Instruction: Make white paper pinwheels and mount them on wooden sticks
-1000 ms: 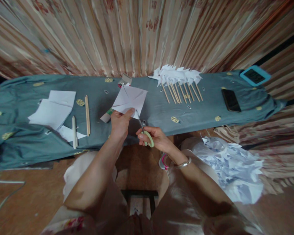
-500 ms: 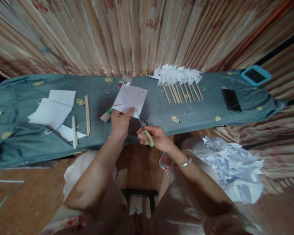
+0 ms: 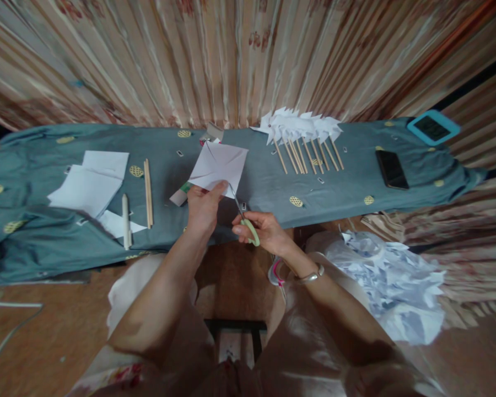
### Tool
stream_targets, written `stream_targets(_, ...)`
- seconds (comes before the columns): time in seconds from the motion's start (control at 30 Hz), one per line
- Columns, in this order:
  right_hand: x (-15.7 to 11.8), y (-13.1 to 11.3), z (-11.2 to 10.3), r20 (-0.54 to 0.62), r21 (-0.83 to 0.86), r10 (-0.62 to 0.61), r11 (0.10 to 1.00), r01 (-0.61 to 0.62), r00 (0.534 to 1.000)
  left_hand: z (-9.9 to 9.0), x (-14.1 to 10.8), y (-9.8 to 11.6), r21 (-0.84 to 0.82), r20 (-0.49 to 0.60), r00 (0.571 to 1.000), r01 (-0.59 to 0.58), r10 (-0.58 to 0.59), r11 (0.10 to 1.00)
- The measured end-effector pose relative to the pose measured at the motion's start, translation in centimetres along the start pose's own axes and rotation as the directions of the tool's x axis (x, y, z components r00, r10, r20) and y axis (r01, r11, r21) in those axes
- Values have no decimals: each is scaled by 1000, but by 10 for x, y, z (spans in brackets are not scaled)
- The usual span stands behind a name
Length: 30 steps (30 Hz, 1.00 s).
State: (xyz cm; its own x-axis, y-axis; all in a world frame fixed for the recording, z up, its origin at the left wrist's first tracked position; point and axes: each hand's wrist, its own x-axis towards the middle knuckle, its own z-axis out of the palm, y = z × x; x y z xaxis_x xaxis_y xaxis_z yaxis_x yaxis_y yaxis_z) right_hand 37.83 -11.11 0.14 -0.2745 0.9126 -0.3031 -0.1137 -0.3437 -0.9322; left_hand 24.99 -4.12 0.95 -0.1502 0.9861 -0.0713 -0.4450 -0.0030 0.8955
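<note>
1. The left hand (image 3: 204,209) pinches a white paper square (image 3: 218,164) near its close edge, thumb on top; the square is held over the table's near side, with slits running in from its corners.
2. The right hand (image 3: 267,231) grips green-handled scissors (image 3: 253,232), their blades meeting the square's near edge beside the left thumb. How far apart the blades stand, I cannot tell.
3. Just behind the square sits a small packet (image 3: 215,131) with something red and shiny at it, too small to make out.
4. By the right thigh, below the table's edge, a clear plastic bag (image 3: 366,245) bulges with white paper pieces (image 3: 397,284).
5. The narrow table (image 3: 330,193), draped in grey-green cloth, ends just short of the knees; both forearms reach over that near edge. Bare cloth stretches from the scissors rightward to the phone (image 3: 392,169).
6. At the far edge, paper pinwheels (image 3: 297,127) lie in an overlapping row, sticks toward the person.
7. Leftward, loose sticks (image 3: 149,193) lie near paper sheets (image 3: 86,187).
8. A curtain (image 3: 231,66) hangs right along the far edge.
</note>
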Motion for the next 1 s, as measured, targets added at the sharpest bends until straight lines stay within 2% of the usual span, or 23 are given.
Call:
stream_targets(0.27,0,-1,0,-9,1,13,1000,-13,1000,1,0,0,-14,46,999,-21,21,1000)
stream_targets(0.67,0,-2,-2,1,-10,-33,999,33,999,1,-5,-2,-5,67,997,25,-25,1000)
stream_targets(1.0,0,-5,-1,-18,23,12,1000,-12,1000,1,-5,-1,-2,65,998,27,-27,1000)
